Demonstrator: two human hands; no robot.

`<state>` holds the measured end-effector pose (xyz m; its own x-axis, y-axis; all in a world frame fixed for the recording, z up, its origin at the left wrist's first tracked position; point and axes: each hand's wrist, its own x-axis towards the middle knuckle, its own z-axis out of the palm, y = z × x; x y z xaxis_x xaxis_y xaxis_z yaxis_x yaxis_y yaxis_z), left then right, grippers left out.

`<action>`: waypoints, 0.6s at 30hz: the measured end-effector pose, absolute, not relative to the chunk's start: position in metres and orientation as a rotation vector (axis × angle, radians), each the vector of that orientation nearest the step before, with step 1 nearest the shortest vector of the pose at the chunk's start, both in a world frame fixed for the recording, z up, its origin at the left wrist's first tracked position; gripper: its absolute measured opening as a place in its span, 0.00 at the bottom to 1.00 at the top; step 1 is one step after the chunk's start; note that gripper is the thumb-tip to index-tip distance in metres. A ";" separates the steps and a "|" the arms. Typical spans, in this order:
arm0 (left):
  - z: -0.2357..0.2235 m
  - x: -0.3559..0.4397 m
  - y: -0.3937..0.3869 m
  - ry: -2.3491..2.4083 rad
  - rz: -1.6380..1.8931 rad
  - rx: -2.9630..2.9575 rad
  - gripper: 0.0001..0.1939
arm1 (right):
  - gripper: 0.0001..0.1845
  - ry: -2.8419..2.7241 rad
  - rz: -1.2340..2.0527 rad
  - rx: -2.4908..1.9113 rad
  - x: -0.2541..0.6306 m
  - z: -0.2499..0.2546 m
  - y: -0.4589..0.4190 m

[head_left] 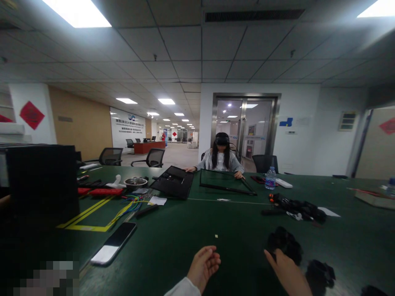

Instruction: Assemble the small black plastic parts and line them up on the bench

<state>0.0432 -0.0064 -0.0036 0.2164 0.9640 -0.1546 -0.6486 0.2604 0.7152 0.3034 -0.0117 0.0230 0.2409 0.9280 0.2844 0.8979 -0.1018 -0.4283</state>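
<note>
My left hand is held over the near middle of the green table with its fingers loosely curled and nothing visible in it. Just beyond it lies a tiny pale square piece. At the right, my right hand is beside a black bundle whose kind I cannot make out. Its thumb stands apart from the fingers; whether it touches the bundle cannot be told. Another dark bundle lies right of that hand.
Across the green table a person in a headset touches a black panel and a thin black frame. A phone, coloured wires, a metal bowl and a black box are left; a water bottle stands right.
</note>
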 end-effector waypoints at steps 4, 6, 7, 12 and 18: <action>-0.005 0.042 -0.005 0.666 1.210 0.538 0.09 | 0.19 -1.636 0.114 -2.172 0.315 0.024 -0.015; -0.006 0.041 -0.004 0.660 1.210 0.524 0.09 | 0.20 -1.615 0.155 -2.188 0.320 0.026 -0.015; -0.006 0.041 -0.004 0.659 1.211 0.517 0.09 | 0.21 -1.600 0.165 -2.191 0.322 0.027 -0.015; -0.006 0.041 -0.004 0.662 1.211 0.490 0.09 | 0.21 -1.522 0.017 -2.139 0.331 0.034 -0.016; -0.001 0.041 -0.006 0.669 1.200 0.487 0.07 | 0.26 -1.434 -0.213 -2.048 0.333 0.034 -0.011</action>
<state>0.0405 -0.0062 -0.0014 0.2120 0.9539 -0.2123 -0.6818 0.3000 0.6671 0.3329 -0.0107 0.0341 0.3971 0.7924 0.4630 0.8929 -0.2169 -0.3946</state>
